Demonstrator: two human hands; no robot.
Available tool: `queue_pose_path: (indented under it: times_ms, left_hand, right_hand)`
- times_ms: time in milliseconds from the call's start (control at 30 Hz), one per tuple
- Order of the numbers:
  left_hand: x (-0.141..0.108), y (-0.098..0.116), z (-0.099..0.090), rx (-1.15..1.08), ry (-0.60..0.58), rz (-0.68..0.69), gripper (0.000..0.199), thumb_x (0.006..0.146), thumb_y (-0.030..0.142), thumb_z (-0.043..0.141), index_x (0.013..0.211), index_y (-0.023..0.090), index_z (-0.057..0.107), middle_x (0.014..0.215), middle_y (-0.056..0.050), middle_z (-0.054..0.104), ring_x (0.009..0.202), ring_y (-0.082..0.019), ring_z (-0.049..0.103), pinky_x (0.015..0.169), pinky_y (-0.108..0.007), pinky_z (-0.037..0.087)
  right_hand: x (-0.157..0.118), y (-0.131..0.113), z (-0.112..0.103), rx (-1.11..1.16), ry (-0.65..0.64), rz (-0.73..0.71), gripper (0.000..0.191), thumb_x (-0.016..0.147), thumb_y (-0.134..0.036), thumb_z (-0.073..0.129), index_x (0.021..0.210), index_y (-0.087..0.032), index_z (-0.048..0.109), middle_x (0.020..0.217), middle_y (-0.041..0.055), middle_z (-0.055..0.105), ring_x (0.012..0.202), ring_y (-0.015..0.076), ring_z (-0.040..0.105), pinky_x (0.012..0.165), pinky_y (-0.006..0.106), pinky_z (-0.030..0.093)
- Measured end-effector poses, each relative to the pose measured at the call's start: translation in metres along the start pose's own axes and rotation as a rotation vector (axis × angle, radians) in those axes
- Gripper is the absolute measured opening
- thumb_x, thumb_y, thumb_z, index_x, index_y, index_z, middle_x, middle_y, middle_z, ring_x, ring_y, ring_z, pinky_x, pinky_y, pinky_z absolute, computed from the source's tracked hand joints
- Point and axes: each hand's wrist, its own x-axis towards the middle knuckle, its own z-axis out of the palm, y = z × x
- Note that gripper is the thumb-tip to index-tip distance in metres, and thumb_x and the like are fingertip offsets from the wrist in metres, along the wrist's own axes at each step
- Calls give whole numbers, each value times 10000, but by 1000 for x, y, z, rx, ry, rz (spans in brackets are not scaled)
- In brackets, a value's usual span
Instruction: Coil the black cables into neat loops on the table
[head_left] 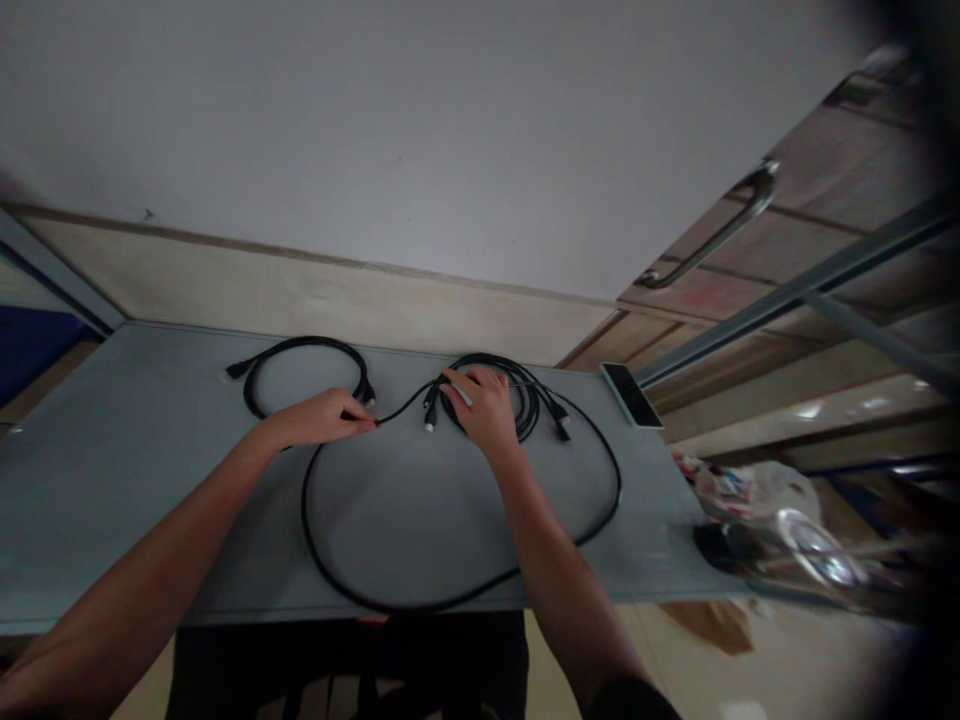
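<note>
Black cables with plugs lie on a grey tabletop (420,500). My left hand (330,417) pinches a black cable (461,600) whose wide loop sweeps toward the front edge and round to the right. From those fingertips the same strand runs right to my right hand (480,400), whose thumb and fingers close on it beside its plug end. Under and behind my right hand sits a coiled bundle of cables (531,405), with several plugs sticking out at both sides. A smaller coiled cable (304,341) rests behind my left hand, its plug (238,369) pointing left.
A phone (631,395) lies at the table's right end. Near the right front corner are a dark object (716,545) and a blurred clear item (817,550). A wall borders the back, and a metal handle (712,235) is beyond on the right.
</note>
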Motion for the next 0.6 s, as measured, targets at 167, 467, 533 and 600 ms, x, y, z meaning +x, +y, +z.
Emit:
queue_pose_path:
  times_ms: [167,467,533,600]
  left_hand:
    - [0,-2,-12,-105,95,-98,431,844,505,629,1083,165,746,551,14,504,487,-101,380,463,-215,280]
    - [6,-12,-14,-55,178,-47,501,881,557,559,1092,134,722,541,17,499,485,-108,419,471,-217,315]
    - [8,-14,-16,68,276,14,474,876,521,575,1135,155,728,688,-42,650,601,-144,542,535,-226,391]
    - [8,-15,-19,182,316,72,436,870,476,590,1161,185,735,902,-79,737,770,-182,626,652,-243,456]
  right_hand:
    - [1,20,1,76,206,229,346,987,-419,483,990,-181,734,891,102,704,800,220,624,743,325,441]
    - [0,35,0,33,311,387,404,980,-457,461,875,-168,723,719,77,682,637,191,582,640,289,401]
    - [0,41,2,56,286,353,381,977,-440,472,909,-166,728,783,91,701,701,203,608,685,299,427]
    - [0,46,5,88,246,296,344,974,-399,483,952,-162,731,862,105,712,782,215,628,743,312,451]
